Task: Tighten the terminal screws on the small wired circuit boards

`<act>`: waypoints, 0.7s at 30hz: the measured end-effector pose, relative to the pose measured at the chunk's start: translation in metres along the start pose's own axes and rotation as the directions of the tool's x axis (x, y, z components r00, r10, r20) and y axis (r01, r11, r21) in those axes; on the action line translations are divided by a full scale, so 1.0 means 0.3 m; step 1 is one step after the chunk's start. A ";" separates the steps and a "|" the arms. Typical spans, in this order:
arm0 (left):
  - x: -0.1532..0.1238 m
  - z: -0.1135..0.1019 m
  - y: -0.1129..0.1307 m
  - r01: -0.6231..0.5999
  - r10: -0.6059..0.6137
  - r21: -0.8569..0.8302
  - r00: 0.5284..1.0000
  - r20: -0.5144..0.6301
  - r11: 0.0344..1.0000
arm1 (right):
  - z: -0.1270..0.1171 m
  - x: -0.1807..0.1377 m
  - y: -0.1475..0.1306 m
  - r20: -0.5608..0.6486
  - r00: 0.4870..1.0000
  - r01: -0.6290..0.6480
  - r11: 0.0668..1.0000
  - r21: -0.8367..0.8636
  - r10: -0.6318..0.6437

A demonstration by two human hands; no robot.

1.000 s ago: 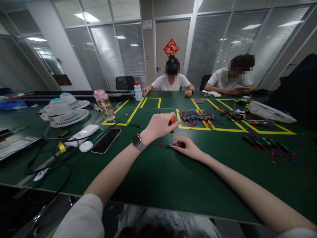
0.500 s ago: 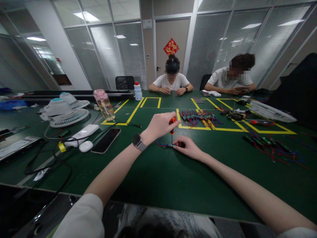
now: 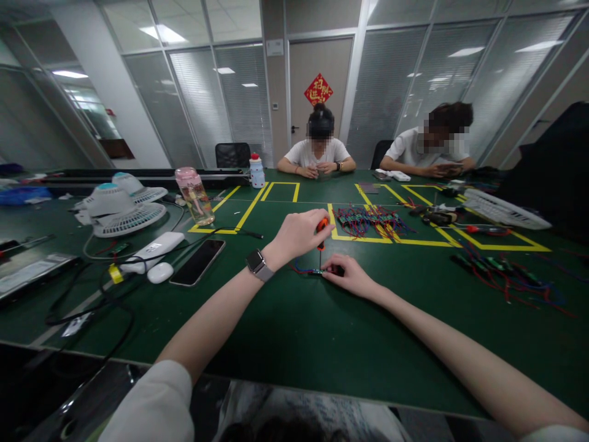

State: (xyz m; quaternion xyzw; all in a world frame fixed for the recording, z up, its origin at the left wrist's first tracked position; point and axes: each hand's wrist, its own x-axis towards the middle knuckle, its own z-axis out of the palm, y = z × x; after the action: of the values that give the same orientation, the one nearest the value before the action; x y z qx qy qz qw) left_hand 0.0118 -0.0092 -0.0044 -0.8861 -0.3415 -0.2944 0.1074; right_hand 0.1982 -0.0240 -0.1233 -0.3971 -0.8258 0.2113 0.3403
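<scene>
My left hand (image 3: 301,231) is closed round the orange and black handle of a screwdriver (image 3: 321,236), which stands upright with its shaft pointing down. The shaft's tip meets a small circuit board (image 3: 315,272) lying on the green table (image 3: 285,331). Red and blue wires (image 3: 299,265) run from the board's left end. My right hand (image 3: 350,275) pinches the board's right end between thumb and fingertips, its wrist low over the table. Exactly where the tip sits on the board is too small to make out.
Ahead lies a heap of wired circuit boards (image 3: 368,220); more wired boards (image 3: 506,276) are at the right. A phone (image 3: 199,262), black cables (image 3: 131,294), fans (image 3: 129,212) and a pink-lidded bottle (image 3: 196,199) stand left. Two people (image 3: 317,153) sit across the table.
My hands, the screwdriver and the board look almost unmoved. Across the table, the middle person's hands have come closer together.
</scene>
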 end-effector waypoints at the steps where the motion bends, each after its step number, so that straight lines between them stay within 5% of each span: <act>1: 0.000 -0.002 -0.003 0.017 -0.017 0.019 1.000 0.003 1.000 | 0.000 0.000 0.000 0.000 1.000 0.000 1.000 0.001 0.000; 21: -0.004 -0.011 0.008 0.007 -0.008 0.041 1.000 0.028 0.999 | -0.002 0.000 -0.012 -0.003 1.000 -0.008 1.000 -0.004 0.008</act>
State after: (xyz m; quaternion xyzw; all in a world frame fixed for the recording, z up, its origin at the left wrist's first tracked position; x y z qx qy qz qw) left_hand 0.0112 -0.0129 -0.0023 -0.8865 -0.3524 -0.2751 0.1192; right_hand 0.1968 -0.0261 -0.1207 -0.4016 -0.8240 0.2104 0.3399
